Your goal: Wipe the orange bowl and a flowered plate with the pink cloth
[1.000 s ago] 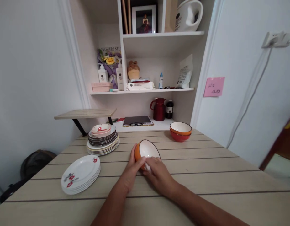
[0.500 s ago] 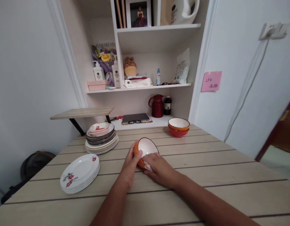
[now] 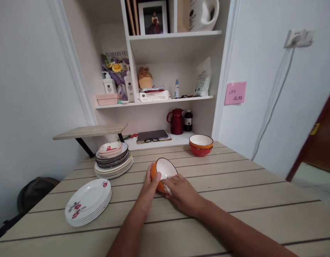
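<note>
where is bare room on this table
Widest: pale slatted tabletop right of the right hand, nearer than stacked orange and red round bowls. Narrower: between left forearm and white round floral plates. Crowded: left, dark and white dishes stacked behind those plates.

The dark-rimmed orange bowl (image 3: 164,169), glossy white inside, tilts on its side above the planked tabletop (image 3: 223,189); a crumpled white cloth or tissue (image 3: 168,189) (mostly hidden) touches its near rim.

I see soft, dim-ish rm. light: wall (image 3: 261,46) R of shelf unit (image 3: 170,73) brighter than wall (image 3: 28,78) L of it; bag (image 3: 36,194) below-L murky; wide-angle stretch twd. edges.
</note>
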Action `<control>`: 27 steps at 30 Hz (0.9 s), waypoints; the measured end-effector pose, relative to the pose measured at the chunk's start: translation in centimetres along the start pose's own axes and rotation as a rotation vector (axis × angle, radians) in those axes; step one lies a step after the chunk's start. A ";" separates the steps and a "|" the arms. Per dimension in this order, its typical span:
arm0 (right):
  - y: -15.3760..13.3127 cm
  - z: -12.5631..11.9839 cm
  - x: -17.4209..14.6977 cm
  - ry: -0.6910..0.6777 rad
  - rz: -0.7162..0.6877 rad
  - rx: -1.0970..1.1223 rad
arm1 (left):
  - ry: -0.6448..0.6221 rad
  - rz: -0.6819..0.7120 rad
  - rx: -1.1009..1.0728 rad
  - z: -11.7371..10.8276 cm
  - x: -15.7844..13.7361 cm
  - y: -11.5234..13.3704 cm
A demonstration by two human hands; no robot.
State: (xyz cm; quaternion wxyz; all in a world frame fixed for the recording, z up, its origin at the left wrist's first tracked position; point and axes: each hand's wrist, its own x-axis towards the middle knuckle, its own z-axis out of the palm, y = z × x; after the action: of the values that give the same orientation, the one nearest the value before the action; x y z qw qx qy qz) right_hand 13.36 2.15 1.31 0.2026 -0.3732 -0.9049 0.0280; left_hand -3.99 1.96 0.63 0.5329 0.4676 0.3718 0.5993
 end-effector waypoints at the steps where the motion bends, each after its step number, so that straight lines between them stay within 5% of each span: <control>1: -0.2 -0.1 0.0 0.002 0.032 0.018 | -0.011 -0.014 0.022 0.0 -0.1 0.0; 5: -0.4 0.0 0.1 0.078 0.111 0.141 | -0.060 -0.042 0.040 0.2 -0.6 0.3; 11: 0.3 0.5 0.3 0.124 0.002 0.248 | -0.055 -0.016 -0.061 0.2 -0.5 0.5; 20: 2.0 -0.7 0.0 0.025 -0.087 0.154 | -0.041 -0.020 -0.059 0.0 -0.1 0.5; 27: 1.4 -0.4 0.2 0.054 -0.012 0.092 | -0.003 -0.022 -0.008 0.2 0.0 0.3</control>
State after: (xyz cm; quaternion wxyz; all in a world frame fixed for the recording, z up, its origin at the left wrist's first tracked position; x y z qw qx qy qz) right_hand 14.31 3.22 1.47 0.2439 -0.3587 -0.8992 0.0583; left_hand -3.83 1.94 0.99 0.5419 0.4621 0.3739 0.5941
